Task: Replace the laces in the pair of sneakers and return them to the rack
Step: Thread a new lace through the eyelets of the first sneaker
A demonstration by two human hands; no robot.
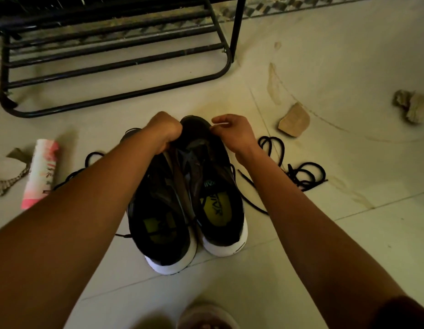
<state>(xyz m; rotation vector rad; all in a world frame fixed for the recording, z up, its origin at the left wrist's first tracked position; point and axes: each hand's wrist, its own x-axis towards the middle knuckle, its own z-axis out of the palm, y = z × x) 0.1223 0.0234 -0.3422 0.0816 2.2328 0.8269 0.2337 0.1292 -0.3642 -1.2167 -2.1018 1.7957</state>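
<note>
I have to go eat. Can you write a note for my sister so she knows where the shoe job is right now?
Left hand grips the sneakers near their front. Right hand pinches a thin pale strand, maybe a lace end.
The sneakers stand side by side on the floor, in front of the rack. Black laces lie loose on both sides.
Done: laces look pulled out.
Left: thread laces through both, then put the pair on the rack.
</note>
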